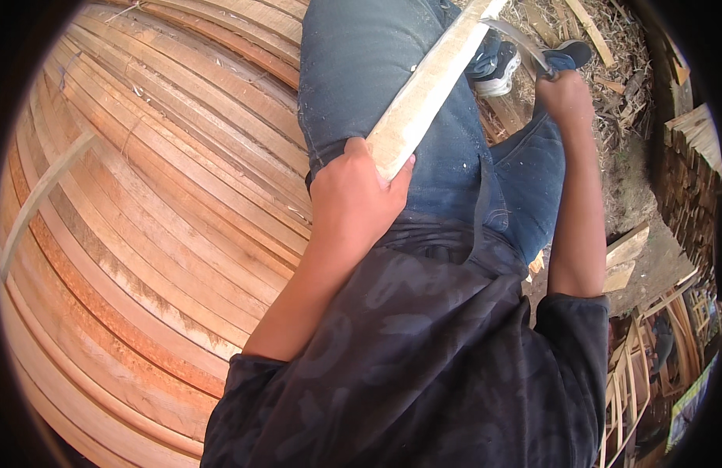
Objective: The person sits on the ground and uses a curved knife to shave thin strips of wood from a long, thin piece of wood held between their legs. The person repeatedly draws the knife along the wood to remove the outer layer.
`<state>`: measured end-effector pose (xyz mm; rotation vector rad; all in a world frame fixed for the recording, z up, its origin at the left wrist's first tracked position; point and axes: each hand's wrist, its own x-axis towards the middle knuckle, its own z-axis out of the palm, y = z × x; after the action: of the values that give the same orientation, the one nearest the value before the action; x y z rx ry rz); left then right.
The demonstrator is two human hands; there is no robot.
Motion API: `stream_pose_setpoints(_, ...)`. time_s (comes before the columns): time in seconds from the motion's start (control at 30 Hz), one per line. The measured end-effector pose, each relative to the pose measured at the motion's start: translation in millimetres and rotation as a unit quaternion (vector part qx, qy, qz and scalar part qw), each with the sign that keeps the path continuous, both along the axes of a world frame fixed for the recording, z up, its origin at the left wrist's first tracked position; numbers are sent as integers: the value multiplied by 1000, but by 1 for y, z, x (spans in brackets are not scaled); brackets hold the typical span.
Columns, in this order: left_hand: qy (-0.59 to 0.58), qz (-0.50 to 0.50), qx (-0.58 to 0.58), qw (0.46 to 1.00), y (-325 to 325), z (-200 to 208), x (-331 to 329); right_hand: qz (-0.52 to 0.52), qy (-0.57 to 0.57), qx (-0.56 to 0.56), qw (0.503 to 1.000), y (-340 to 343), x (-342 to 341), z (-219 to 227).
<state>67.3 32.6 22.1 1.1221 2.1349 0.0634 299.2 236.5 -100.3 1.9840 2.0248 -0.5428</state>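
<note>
A pale squared length of wood [427,97] lies slantwise over my left thigh, its far end running out of the top of the picture. My left hand [359,187] is wrapped round its near end, thumb on the right side. In my right hand [565,100] is the handle of a sickle-like knife with a curved metal blade [521,39]. The blade arches left from my fist, and its tip end meets the right edge of the wood near the top. My fingers hide most of the handle.
Long reddish planks [166,226] are stacked on my left, with a thin strip [45,187] lying across them. Wood shavings [618,101] and offcuts cover the ground around my shoes [500,72]. At the right edge stands a pile of cut wood [695,183], with thin slats [630,382] below it.
</note>
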Motion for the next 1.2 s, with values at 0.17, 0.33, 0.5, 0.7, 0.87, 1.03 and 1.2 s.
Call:
stream_pose_setpoints(0.17, 17, -10, 8, 1000, -3, -7, -1, -41, 7, 26, 999, 4, 31, 23)
stream_pose_setpoints(0.33, -17, -2, 14, 1000, 1, -7, -1, 71, 122, 3, 990, -80, -32, 66)
stream_pose_setpoints(0.5, -39, 5, 27, 999, 0, -9, -6, 115, 135, -1, 984, -90, -50, 44)
stream_pose_setpoints(0.7, -51, 27, -7, 998, 6, -1, -5, 99, 100, 11, 990, -60, -53, 23)
stream_pose_setpoints(0.87, -49, 6, -15, 999, 9, 4, -4, -110, 30, -36, 993, 7, 39, -44)
stream_pose_setpoints(1.03, -32, -1, 0, 999, 3, -7, -7, -97, 4, 15, 995, 3, 89, 3)
stream_pose_setpoints(1.2, -23, 6, -3, 1000, 6, -7, -1, 15, 157, -2, 988, -62, -13, 62)
